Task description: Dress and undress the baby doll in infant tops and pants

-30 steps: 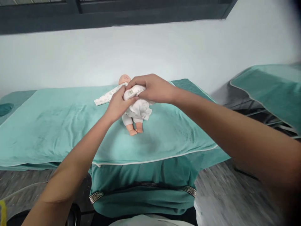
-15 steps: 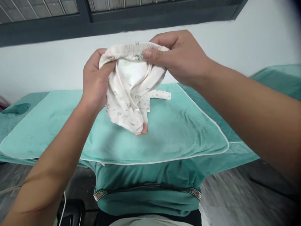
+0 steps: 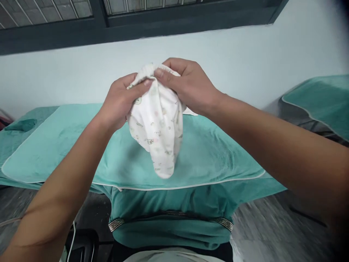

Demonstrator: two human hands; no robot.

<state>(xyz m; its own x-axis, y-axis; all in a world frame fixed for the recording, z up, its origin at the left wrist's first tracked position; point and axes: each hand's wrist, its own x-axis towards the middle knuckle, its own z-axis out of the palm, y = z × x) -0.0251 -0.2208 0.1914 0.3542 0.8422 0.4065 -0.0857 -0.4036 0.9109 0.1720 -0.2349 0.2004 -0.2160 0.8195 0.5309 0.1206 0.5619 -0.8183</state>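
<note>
White baby pants (image 3: 163, 134) with small printed figures hang in the air between both hands. My left hand (image 3: 122, 96) pinches the gathered elastic waistband on its left side, thumb on the near face. On the right side of the same band, my right hand (image 3: 191, 82) grips with thumb and fingers. The waist is bunched together, and the cloth droops to a rounded lower end. Behind it a bit of white sleeve (image 3: 191, 112) shows on the green towel (image 3: 212, 145); the rest of what lies there is hidden by the pants.
The towel with white piping lies over a green-covered table (image 3: 259, 185) against a white wall (image 3: 231, 54). A dark window frame (image 3: 163, 25) runs above. More green cloth (image 3: 321, 94) stands at the right. A black chair-like object (image 3: 81, 243) is at the lower left.
My hands have come closer together and lower, so the stretched waistband is now bunched. The pants hang lower and cover the small feet and most of the shirt seen before.
</note>
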